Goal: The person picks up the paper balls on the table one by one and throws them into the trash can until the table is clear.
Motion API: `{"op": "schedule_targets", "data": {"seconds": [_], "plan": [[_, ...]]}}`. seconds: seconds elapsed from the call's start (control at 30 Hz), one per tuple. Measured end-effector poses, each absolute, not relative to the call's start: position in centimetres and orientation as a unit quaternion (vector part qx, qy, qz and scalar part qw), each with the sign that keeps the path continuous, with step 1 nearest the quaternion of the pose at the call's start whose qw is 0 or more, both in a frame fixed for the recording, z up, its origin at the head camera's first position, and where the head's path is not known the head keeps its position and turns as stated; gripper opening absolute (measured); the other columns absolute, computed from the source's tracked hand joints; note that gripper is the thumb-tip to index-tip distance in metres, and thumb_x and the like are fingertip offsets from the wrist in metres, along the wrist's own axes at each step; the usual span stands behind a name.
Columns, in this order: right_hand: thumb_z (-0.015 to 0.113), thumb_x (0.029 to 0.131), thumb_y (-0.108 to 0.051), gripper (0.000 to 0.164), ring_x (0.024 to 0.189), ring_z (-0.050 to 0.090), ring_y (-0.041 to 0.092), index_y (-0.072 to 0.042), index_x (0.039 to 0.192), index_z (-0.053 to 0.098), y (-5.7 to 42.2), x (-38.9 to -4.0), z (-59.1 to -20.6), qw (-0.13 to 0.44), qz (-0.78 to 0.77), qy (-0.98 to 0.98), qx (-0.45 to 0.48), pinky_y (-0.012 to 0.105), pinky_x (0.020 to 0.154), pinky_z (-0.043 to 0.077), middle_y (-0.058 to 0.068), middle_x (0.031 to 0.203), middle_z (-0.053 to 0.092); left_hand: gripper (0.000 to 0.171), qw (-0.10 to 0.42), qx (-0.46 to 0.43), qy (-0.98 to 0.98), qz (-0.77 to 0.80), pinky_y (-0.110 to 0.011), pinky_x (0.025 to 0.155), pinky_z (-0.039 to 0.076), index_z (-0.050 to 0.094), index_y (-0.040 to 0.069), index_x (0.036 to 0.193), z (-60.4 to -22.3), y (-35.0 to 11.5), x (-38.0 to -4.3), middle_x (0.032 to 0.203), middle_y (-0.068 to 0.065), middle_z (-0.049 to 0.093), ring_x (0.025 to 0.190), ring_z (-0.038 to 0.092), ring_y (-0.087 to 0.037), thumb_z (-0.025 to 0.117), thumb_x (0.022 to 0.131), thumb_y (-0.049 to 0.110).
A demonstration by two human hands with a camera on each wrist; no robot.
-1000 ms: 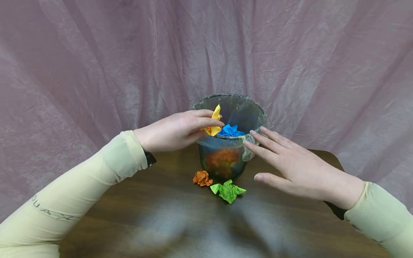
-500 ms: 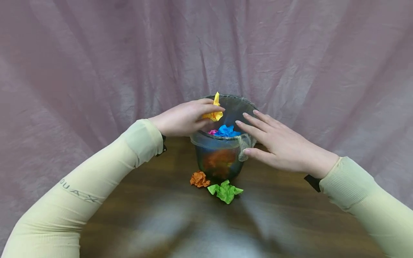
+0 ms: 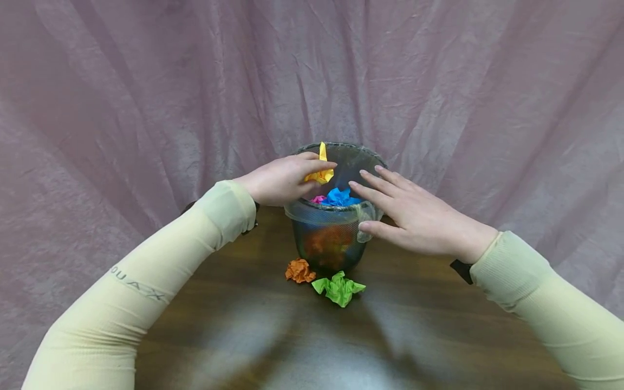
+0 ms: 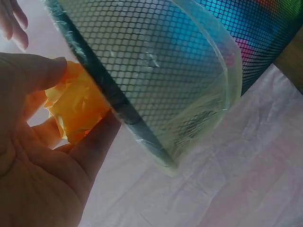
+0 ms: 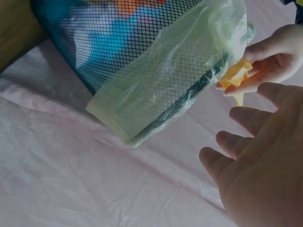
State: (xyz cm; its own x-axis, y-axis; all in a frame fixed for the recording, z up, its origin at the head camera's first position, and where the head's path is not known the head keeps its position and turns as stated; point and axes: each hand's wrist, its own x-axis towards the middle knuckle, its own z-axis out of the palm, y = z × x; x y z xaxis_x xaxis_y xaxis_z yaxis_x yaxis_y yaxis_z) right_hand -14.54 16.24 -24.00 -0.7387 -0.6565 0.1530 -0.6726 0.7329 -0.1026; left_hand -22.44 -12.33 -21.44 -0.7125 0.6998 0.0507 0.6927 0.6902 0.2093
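Observation:
My left hand [image 3: 283,179] holds a crumpled yellow paper [image 3: 320,174] between thumb and fingers, over the left side of a dark mesh wastebasket [image 3: 331,244]. In the left wrist view the yellow paper [image 4: 78,104] shows beside the basket's rim. My right hand [image 3: 419,216] hovers at the basket's right side, its fingers spread and nothing in them; the right wrist view shows the fingers apart from the rim. Inside the basket lie a blue crumpled paper [image 3: 339,197] and a pink one [image 3: 318,200]. Orange shapes show dimly through the mesh.
An orange paper ball [image 3: 299,271] and a green crumpled paper [image 3: 339,288] lie on the wooden table [image 3: 234,325] in front of the basket. A clear liner [image 5: 175,61] folds over the rim, bunched at the right. A pinkish curtain [image 3: 195,81] hangs behind.
My left hand has risen with the yellow paper from the near rim to above the basket's opening. My right hand has moved up and left. Pink paper has come into view.

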Motion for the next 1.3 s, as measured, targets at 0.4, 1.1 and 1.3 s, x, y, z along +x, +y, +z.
{"op": "schedule_targets", "data": {"seconds": [0.4, 1.1, 1.3], "plan": [[0.046, 0.101, -0.065, 0.076, 0.157, 0.005, 0.027, -0.028, 0.164, 0.026, 16.2, -14.6, -24.6, 0.063, 0.083, -0.924, 0.368, 0.052, 0.123, 0.015, -0.001, 0.17, 0.018, 0.057, 0.016, 0.367, 0.925, 0.101, -0.038, 0.104, 0.048, 0.041, 0.024, 0.159, -22.0, -12.2, -22.7, 0.149, -0.008, 0.048, 0.126, 0.055, -0.023, 0.059, 0.105, 0.028], [0.043, 0.099, -0.071, 0.078, 0.157, 0.003, 0.024, -0.034, 0.164, 0.023, 16.8, -13.8, -25.4, 0.06, 0.078, -0.931, 0.352, 0.054, 0.123, 0.015, -0.005, 0.17, 0.014, 0.068, -0.039, 0.376, 0.924, 0.065, -0.057, 0.123, 0.002, 0.025, 0.03, 0.164, -22.5, -13.4, -21.6, 0.171, -0.006, 0.011, 0.157, 0.004, -0.029, 0.043, 0.105, 0.058], [0.043, 0.1, -0.069, 0.076, 0.157, 0.005, 0.023, -0.033, 0.164, 0.023, 17.8, -13.1, -26.0, 0.072, 0.075, -0.933, 0.344, 0.053, 0.123, 0.017, -0.004, 0.17, 0.015, 0.067, -0.058, 0.412, 0.907, 0.059, -0.056, 0.123, 0.004, 0.026, 0.03, 0.164, -23.0, -13.1, -20.4, 0.171, -0.005, 0.011, 0.157, 0.004, -0.028, 0.043, 0.105, 0.058]]}}
